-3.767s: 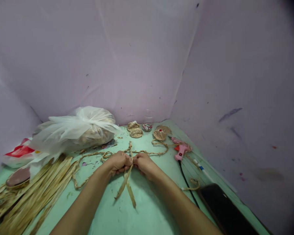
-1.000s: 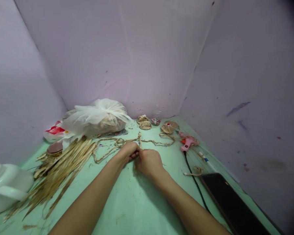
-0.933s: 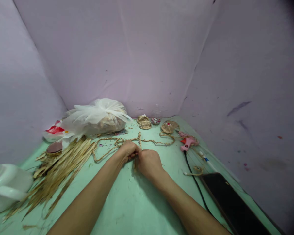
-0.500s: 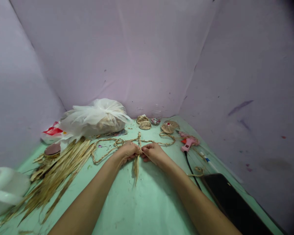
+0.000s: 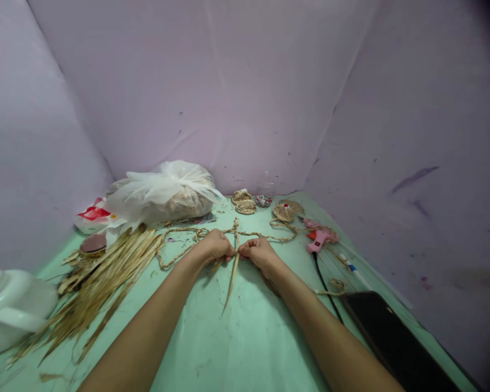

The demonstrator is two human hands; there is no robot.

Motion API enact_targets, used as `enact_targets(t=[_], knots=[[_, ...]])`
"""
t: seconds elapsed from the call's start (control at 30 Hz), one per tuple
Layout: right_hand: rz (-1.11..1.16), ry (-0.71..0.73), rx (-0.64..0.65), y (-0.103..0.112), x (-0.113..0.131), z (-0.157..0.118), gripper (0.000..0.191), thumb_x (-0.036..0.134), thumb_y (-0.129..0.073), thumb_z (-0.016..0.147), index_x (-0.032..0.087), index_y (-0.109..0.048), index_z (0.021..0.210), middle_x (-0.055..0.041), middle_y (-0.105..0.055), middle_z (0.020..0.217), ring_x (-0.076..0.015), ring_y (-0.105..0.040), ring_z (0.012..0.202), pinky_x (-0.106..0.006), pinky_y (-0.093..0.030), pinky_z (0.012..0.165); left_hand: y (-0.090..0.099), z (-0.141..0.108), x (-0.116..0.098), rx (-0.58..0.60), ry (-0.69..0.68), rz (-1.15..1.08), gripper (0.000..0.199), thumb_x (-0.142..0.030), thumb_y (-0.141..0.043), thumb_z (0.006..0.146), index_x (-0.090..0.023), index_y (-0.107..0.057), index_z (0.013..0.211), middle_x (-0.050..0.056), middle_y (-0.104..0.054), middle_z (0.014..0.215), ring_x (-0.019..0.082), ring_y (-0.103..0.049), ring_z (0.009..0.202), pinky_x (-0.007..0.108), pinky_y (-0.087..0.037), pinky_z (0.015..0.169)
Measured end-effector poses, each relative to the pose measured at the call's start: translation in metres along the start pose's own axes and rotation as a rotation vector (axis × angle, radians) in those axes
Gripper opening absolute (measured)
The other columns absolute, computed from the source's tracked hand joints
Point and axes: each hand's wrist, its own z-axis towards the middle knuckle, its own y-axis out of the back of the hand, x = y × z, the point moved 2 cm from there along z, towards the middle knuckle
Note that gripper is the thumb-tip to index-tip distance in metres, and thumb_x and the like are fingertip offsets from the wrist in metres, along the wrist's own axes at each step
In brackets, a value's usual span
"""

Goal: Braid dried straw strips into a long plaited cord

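A short braid [image 5: 236,231] of dried plant fibre stands out beyond my fingertips, mid-table. My left hand [image 5: 217,246] is closed in a pinch on a strand at the braid's lower end, its loose tail slanting down below the palm. Opposite it, my right hand [image 5: 261,253] pinches another strand. A pale loose fibre strand [image 5: 232,286] hangs between the hands toward me. Behind them a long braided rope [image 5: 175,231] loops across the green table, passing behind the short braid.
Dried leaf strips [image 5: 102,288] lie left, near a white jug [image 5: 16,310]. A stuffed plastic bag [image 5: 167,190] sits behind. Woven discs [image 5: 245,206] and a bead jar [image 5: 264,200] stand at the wall. Right are a pink glue gun [image 5: 322,237] and a black phone-like slab [image 5: 392,337].
My hands have moved slightly apart, and the bundled tail below them has split into separate strands. The whole view has shifted a little, so things appear farther right.
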Motion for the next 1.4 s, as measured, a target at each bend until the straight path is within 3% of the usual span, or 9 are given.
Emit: enact_targets(t=[0.23,0.43,0.57,0.7,0.8,1.0,1.17,1.3,1.4], knots=[[0.092,-0.032,0.018,-0.001,0.006,-0.005,0.006,0.015,-0.050,0.054,0.012,-0.055,0.052,0.0047,-0.047,0.040,-0.0028,-0.025,0.033,-0.020,-0.016,0.037,0.003,0.000,0.001,0.003,0.005,0.078,0.008,-0.017,-0.052,0.055,-0.012,-0.054,0.049,-0.002,-0.042,0.037,0.007,-0.030,0.031,0.022,-0.021,0.035],[0.196,-0.082,-0.009,-0.002,0.010,-0.010,0.006,0.011,-0.045,0.050,0.015,-0.050,0.051,0.0085,-0.036,0.032,-0.0035,-0.023,0.031,-0.019,-0.018,0.037,-0.023,-0.023,-0.024,-0.327,-0.133,0.594,0.011,-0.019,-0.055,0.055,-0.014,-0.062,0.062,0.008,-0.060,0.062,0.018,-0.055,0.061,0.024,-0.037,0.052],[0.247,-0.078,-0.015,-0.002,0.007,-0.009,0.009,0.009,-0.040,0.048,0.015,-0.047,0.049,0.0076,-0.039,0.033,-0.0040,-0.027,0.031,-0.019,-0.019,0.037,-0.031,-0.034,-0.034,-0.318,-0.182,0.656,0.015,-0.018,-0.057,0.055,-0.014,-0.063,0.069,0.010,-0.063,0.071,0.020,-0.058,0.069,0.024,-0.039,0.057],[0.271,-0.080,0.044,0.001,0.005,-0.007,0.005,0.011,-0.046,0.050,0.015,-0.050,0.051,0.0074,-0.038,0.031,-0.0046,-0.026,0.029,-0.019,-0.015,0.034,-0.008,-0.026,-0.029,-0.170,-0.053,0.383,0.012,-0.022,-0.053,0.061,-0.013,-0.061,0.060,0.007,-0.060,0.056,0.014,-0.053,0.049,0.022,-0.036,0.046],[0.271,-0.064,0.088,0.002,0.004,-0.005,0.003,0.014,-0.050,0.053,0.015,-0.051,0.051,0.0080,-0.036,0.029,-0.0041,-0.023,0.028,-0.019,-0.013,0.033,0.004,-0.014,-0.018,-0.204,0.072,0.001,0.014,-0.022,-0.050,0.066,-0.011,-0.059,0.065,0.003,-0.056,0.050,0.008,-0.043,0.036,0.020,-0.032,0.038],[0.240,-0.009,0.163,0.004,0.002,-0.003,0.002,0.015,-0.051,0.058,0.014,-0.052,0.056,0.0036,-0.051,0.042,-0.0054,-0.037,0.035,-0.018,-0.024,0.037,-0.020,0.002,-0.001,0.172,0.179,-0.472,0.011,-0.010,-0.043,0.067,-0.011,-0.051,0.059,0.001,-0.050,0.046,0.006,-0.043,0.035,0.017,-0.030,0.034],[0.065,0.076,0.174,0.009,0.003,-0.001,0.004,0.015,-0.051,0.063,0.014,-0.054,0.059,0.0042,-0.050,0.043,-0.0050,-0.033,0.036,-0.018,-0.024,0.039,-0.019,0.004,0.004,0.088,0.144,-0.340,0.010,-0.013,-0.045,0.062,-0.013,-0.049,0.053,-0.004,-0.040,0.036,0.005,-0.033,0.029,0.017,-0.022,0.031],[-0.494,0.380,0.055,0.011,0.013,-0.008,0.012,0.012,-0.048,0.065,0.014,-0.059,0.068,-0.0028,-0.062,0.063,-0.0107,-0.050,0.056,-0.020,-0.031,0.051,-0.020,0.008,0.007,-0.103,0.122,-0.068,0.012,-0.016,-0.049,0.057,-0.015,-0.045,0.046,-0.003,-0.036,0.030,0.007,-0.032,0.028,0.020,-0.021,0.033],[-0.836,0.422,-0.048,0.010,0.020,-0.019,0.017,0.015,-0.047,0.066,0.017,-0.062,0.075,-0.0058,-0.065,0.072,-0.0146,-0.054,0.064,-0.023,-0.030,0.053,-0.024,0.012,0.008,-0.204,0.049,-0.014,0.010,-0.012,-0.049,0.052,-0.015,-0.044,0.044,-0.006,-0.029,0.029,0.005,-0.026,0.028,0.021,-0.014,0.034]])
